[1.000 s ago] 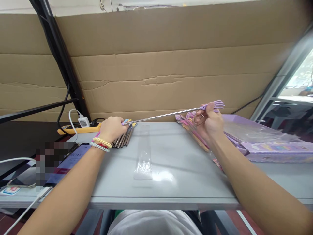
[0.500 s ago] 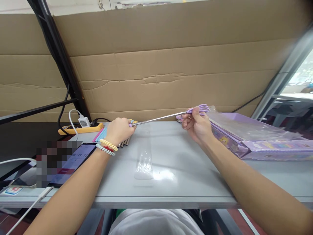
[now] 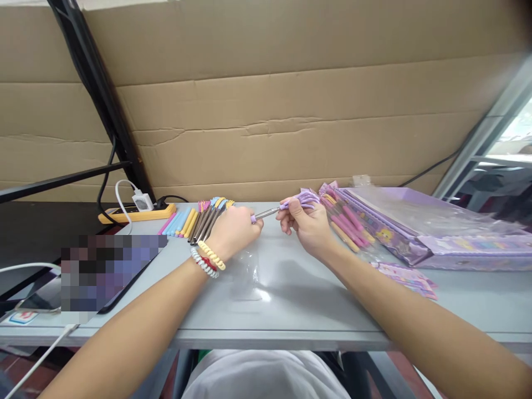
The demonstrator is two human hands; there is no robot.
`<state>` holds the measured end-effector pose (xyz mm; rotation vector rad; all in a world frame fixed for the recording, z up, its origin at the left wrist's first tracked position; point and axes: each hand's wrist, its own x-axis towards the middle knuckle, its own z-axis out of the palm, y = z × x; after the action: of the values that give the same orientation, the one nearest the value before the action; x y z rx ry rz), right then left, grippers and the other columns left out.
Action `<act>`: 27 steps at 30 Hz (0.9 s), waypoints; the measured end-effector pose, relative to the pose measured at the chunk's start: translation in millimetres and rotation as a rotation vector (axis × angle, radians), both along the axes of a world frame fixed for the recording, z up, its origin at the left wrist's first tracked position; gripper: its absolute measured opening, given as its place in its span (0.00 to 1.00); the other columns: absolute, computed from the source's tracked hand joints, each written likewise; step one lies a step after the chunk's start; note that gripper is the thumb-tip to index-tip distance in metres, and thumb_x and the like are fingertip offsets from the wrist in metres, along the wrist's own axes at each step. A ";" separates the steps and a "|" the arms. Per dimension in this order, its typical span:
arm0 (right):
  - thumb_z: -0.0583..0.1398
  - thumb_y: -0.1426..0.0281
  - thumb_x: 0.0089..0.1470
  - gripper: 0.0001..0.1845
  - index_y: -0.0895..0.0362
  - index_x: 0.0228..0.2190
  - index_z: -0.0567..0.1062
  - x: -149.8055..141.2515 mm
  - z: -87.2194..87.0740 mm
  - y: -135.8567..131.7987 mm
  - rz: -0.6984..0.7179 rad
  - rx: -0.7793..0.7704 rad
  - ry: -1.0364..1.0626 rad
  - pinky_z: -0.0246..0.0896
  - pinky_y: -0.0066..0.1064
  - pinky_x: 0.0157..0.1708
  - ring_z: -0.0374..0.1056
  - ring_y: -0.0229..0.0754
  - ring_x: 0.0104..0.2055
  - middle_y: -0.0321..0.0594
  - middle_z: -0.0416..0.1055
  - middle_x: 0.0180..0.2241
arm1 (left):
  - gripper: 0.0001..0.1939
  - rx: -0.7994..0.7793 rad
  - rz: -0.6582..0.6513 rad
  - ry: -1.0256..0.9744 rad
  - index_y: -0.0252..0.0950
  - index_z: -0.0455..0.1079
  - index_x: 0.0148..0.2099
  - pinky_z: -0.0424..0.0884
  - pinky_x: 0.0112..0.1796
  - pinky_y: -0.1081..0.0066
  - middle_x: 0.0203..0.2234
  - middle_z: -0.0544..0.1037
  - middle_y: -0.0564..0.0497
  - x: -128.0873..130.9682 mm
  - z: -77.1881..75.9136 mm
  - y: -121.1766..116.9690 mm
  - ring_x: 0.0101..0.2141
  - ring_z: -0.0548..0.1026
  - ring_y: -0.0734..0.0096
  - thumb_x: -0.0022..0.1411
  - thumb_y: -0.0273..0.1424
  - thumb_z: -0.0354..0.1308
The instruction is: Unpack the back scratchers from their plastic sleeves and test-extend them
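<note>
Looks like the collapsing step: left hand (image 3: 233,228) is closed round the handle end of a telescopic back scratcher (image 3: 286,205), right hand (image 3: 305,221) pinches its purple plastic claw, and only a short shiny steel rod shows between them. I'd guess one more straight push seats it. Clear crinkly bag (image 3: 245,271) lies just below both hands on the smooth grey worktop (image 3: 291,310).
</note>
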<state>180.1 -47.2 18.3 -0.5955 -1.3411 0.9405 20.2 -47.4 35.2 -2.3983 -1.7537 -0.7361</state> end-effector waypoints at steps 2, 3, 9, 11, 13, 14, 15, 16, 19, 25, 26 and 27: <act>0.65 0.49 0.44 0.24 0.58 0.29 0.72 2.4 -1.2 1.6 0.033 -0.029 -0.025 0.56 0.26 0.13 0.62 0.32 0.16 0.36 0.71 0.21 | 0.13 0.005 0.000 0.000 0.37 0.68 0.23 0.54 0.24 0.68 0.20 0.74 0.47 -0.1 0.0 0.3 0.23 0.71 0.65 0.57 0.35 0.49; 0.66 0.51 0.44 0.23 0.59 0.30 0.73 3.6 -2.0 2.2 0.063 -0.046 -0.054 0.56 0.26 0.14 0.62 0.32 0.17 0.36 0.71 0.22 | 0.14 -0.002 -0.013 0.000 0.37 0.68 0.24 0.54 0.24 0.68 0.20 0.75 0.46 0.1 0.3 0.2 0.23 0.71 0.65 0.57 0.35 0.49; 0.67 0.57 0.45 0.20 0.61 0.33 0.75 3.2 -6.1 1.4 0.113 -0.055 -0.175 0.60 0.27 0.17 0.64 0.33 0.19 0.36 0.69 0.19 | 0.17 -0.052 -0.100 -0.010 0.36 0.71 0.27 0.55 0.25 0.69 0.23 0.76 0.47 4.9 1.9 -4.8 0.24 0.71 0.66 0.61 0.38 0.47; 0.68 0.60 0.43 0.18 0.61 0.31 0.75 3.9 -5.2 1.4 0.069 -0.048 -0.134 0.59 0.26 0.17 0.63 0.33 0.18 0.33 0.67 0.17 | 0.16 -0.045 -0.100 -0.023 0.36 0.70 0.25 0.54 0.24 0.69 0.21 0.75 0.47 5.7 0.8 -5.5 0.23 0.70 0.67 0.60 0.37 0.47; 0.69 0.61 0.40 0.17 0.60 0.29 0.75 5.9 -2.9 1.4 0.090 -0.058 -0.103 0.58 0.26 0.16 0.63 0.33 0.18 0.33 0.67 0.16 | 0.16 -0.045 -0.118 -0.048 0.37 0.68 0.24 0.53 0.24 0.69 0.20 0.74 0.48 5.6 -0.6 -5.2 0.22 0.68 0.68 0.60 0.36 0.47; 0.70 0.62 0.39 0.18 0.60 0.29 0.75 7.2 -1.3 1.0 0.115 -0.062 -0.102 0.58 0.26 0.16 0.64 0.34 0.19 0.33 0.67 0.16 | 0.16 -0.047 -0.126 -0.059 0.37 0.67 0.23 0.53 0.24 0.69 0.20 0.74 0.48 5.3 -1.2 -4.7 0.21 0.67 0.69 0.60 0.36 0.47; 0.70 0.61 0.38 0.18 0.60 0.28 0.74 8.5 0.5 0.4 0.136 -0.062 -0.110 0.58 0.27 0.16 0.65 0.35 0.19 0.34 0.68 0.16 | 0.16 -0.045 -0.132 -0.068 0.37 0.66 0.23 0.53 0.24 0.69 0.19 0.73 0.48 5.0 -1.7 -3.7 0.21 0.66 0.69 0.59 0.36 0.47; 0.70 0.61 0.38 0.18 0.60 0.28 0.75 9.7 2.3 -0.6 0.140 -0.056 -0.124 0.58 0.27 0.16 0.65 0.36 0.19 0.34 0.68 0.16 | 0.16 -0.042 -0.139 -0.074 0.37 0.65 0.22 0.52 0.24 0.68 0.18 0.72 0.49 4.5 -2.2 -2.4 0.21 0.65 0.70 0.59 0.36 0.47; 0.69 0.62 0.40 0.16 0.60 0.28 0.76 11.0 7.6 -5.3 0.052 -0.032 -0.185 0.56 0.26 0.16 0.62 0.33 0.17 0.35 0.69 0.16 | 0.16 -0.028 -0.180 -0.081 0.38 0.61 0.20 0.51 0.23 0.69 0.15 0.68 0.51 3.4 -3.3 4.2 0.20 0.63 0.71 0.58 0.36 0.48; 0.70 0.65 0.38 0.13 0.60 0.24 0.76 5.5 15.1 -19.3 -0.143 0.012 -0.228 0.56 0.26 0.16 0.63 0.33 0.17 0.35 0.69 0.16 | 0.16 0.003 -0.324 -0.120 0.38 0.55 0.19 0.52 0.25 0.71 0.14 0.62 0.55 1.5 -6.7 20.1 0.20 0.58 0.74 0.57 0.35 0.48; 0.70 0.65 0.37 0.13 0.60 0.24 0.76 5.6 16.5 -21.2 -0.165 0.035 -0.220 0.56 0.26 0.15 0.63 0.33 0.17 0.35 0.69 0.16 | 0.16 0.007 -0.335 -0.125 0.38 0.54 0.19 0.52 0.25 0.71 0.14 0.62 0.55 0.3 -7.3 22.3 0.20 0.58 0.75 0.57 0.34 0.48; 0.70 0.65 0.38 0.13 0.60 0.23 0.76 6.4 18.2 -22.7 -0.187 0.063 -0.209 0.57 0.26 0.15 0.63 0.34 0.16 0.35 0.69 0.16 | 0.15 0.010 -0.336 -0.124 0.38 0.54 0.19 0.52 0.25 0.71 0.14 0.62 0.55 -1.4 -7.9 24.4 0.20 0.57 0.75 0.56 0.34 0.47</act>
<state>186.5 -69.9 36.4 -0.7727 -1.4664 0.6959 18.8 -23.0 27.3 -2.7287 -1.3917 -0.9442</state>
